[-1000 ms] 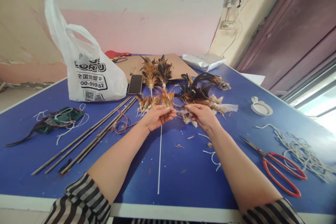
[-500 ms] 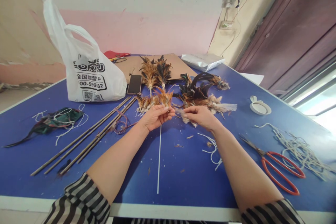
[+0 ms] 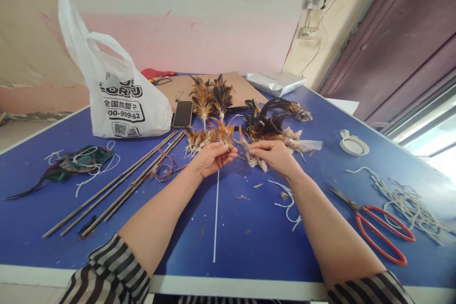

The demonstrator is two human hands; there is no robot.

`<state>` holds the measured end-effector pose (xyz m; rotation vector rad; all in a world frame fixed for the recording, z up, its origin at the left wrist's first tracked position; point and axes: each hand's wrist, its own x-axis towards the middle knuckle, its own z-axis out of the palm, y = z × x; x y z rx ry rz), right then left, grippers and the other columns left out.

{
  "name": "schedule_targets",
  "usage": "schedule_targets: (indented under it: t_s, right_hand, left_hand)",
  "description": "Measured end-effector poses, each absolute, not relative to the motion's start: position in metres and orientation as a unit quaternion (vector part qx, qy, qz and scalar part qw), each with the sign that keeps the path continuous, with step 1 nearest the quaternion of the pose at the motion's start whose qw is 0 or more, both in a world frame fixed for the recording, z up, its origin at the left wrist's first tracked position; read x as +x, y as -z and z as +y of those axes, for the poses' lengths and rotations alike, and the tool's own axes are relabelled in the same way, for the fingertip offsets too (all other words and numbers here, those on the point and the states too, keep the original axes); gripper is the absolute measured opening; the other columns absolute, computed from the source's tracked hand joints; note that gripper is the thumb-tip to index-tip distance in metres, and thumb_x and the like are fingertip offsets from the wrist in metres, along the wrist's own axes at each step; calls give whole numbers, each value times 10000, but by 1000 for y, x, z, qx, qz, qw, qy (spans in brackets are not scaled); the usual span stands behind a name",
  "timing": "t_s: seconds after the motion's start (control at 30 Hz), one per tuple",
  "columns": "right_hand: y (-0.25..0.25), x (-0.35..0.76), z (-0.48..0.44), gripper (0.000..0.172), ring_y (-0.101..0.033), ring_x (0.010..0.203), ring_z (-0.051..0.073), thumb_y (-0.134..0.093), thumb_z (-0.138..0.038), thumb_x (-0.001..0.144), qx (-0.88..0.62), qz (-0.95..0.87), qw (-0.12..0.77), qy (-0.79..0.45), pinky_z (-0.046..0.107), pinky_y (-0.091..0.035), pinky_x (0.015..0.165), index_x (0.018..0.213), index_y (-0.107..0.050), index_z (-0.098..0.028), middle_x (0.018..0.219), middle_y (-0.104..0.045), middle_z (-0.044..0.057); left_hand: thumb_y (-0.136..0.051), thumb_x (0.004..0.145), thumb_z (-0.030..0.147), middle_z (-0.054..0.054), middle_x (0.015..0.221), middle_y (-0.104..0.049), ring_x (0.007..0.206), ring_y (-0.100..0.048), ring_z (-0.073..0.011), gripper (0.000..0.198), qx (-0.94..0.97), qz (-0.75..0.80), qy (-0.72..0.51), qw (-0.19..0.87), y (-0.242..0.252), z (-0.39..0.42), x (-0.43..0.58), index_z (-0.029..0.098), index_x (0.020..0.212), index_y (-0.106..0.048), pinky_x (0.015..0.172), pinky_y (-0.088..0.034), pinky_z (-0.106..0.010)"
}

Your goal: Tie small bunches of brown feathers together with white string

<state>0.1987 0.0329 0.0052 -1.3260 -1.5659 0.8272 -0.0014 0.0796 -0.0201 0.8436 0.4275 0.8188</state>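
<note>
Feather (image 3: 243, 137) swings upward in the right hand (image 3: 272, 156)

Half a second ago a blurred strip pointing toward the left hand (image 3: 214, 157), it now points up and away, pinched between thumb and fingers of the right grip, above the table (image 3: 267, 242). The left hand has hardly shifted; its grip pinches an orange-brown feather bunch (image 3: 223, 131), just beside. Beyond the right hand lie dark feathers (image 3: 265, 126); scissors (image 3: 358, 209) rest farther right.
</note>
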Motion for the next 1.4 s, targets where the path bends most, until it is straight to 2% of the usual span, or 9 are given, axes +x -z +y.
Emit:
schedule_targets:
  t_s: [0.1, 0.43, 0.53, 0.6, 0.73, 0.87, 1.13, 1.27, 1.4]
  right_hand:
    - [-6, 192, 31, 201, -554, 643, 141, -607, -312, 654, -523, -659, 431, -327, 259, -426, 599, 795, -698, -202, 722, -658, 24]
    - [2, 186, 34, 159, -518, 526, 118, -610, -299, 641, -537, -675, 387, -326, 242, -394, 523, 708, -686, -176, 568, -616, 6]
    - [8, 185, 38, 174, -502, 515, 101, -618, -335, 646, -526, -607, 441, -400, 228, -385, 504, 676, -643, -165, 576, -599, 3]
    - [13, 184, 41, 200, -538, 586, 107, -607, -363, 665, -498, -498, 510, -494, 227, -410, 533, 720, -608, -171, 694, -624, 22]
    - [21, 175, 43, 179, -576, 757, 124, -606, -327, 682, -421, -346, 551, -632, 254, -450, 648, 803, -571, -201, 902, -626, 28]
    - [26, 163, 41, 135, -554, 639, 95, -633, -264, 657, -390, -309, 551, -670, 246, -449, 628, 764, -594, -191, 743, -620, -8]
    - [31, 154, 41, 166, -545, 579, 94, -694, -269, 577, -441, -373, 588, -566, 254, -436, 637, 700, -654, -166, 665, -630, -4]
    - [36, 159, 45, 188, -578, 816, 162, -664, -304, 607, -484, -469, 581, -457, 313, -415, 795, 750, -677, -182, 891, -643, 38]
    - [39, 165, 49, 140, -517, 1008, 198, -628, -284, 631, -544, -565, 549, -290, 329, -363, 889, 724, -686, -197, 1033, -595, 57]
  left_hand:
    - [-538, 756, 111, -83, 719, -652, 660, -627, -115, 102, 394, 204, -379, 812, 20, 78, 0, 66, 777, -627, 608, -500, -183]
    - [-526, 760, 96, -82, 770, -657, 691, -630, -116, 105, 385, 200, -387, 814, 20, 76, 3, 73, 790, -624, 630, -502, -186]
    - [-532, 759, 107, -92, 906, -652, 782, -629, -133, 114, 368, 218, -429, 796, 22, 80, 4, 87, 823, -624, 663, -506, -196]
    - [-550, 749, 118, -87, 964, -641, 807, -626, -139, 111, 350, 249, -457, 778, 25, 82, 5, 98, 830, -623, 654, -510, -196]
    - [-579, 728, 131, -96, 872, -659, 739, -637, -147, 101, 330, 310, -435, 778, 31, 79, 12, 89, 806, -627, 581, -513, -191]
    - [-591, 723, 144, -109, 834, -661, 706, -642, -153, 138, 338, 308, -403, 793, 31, 69, 22, 85, 841, -630, 550, -510, -187]
    - [-592, 722, 140, -87, 712, -655, 647, -642, -147, 100, 313, 328, -407, 793, 27, 63, 26, 79, 796, -621, 503, -499, -171]
    - [-589, 723, 121, -91, 720, -657, 648, -640, -137, 112, 316, 326, -405, 794, 27, 63, 26, 77, 818, -626, 524, -502, -166]
    - [-588, 719, 104, -93, 725, -657, 650, -638, -133, 102, 315, 334, -405, 790, 29, 63, 27, 71, 805, -632, 538, -504, -172]
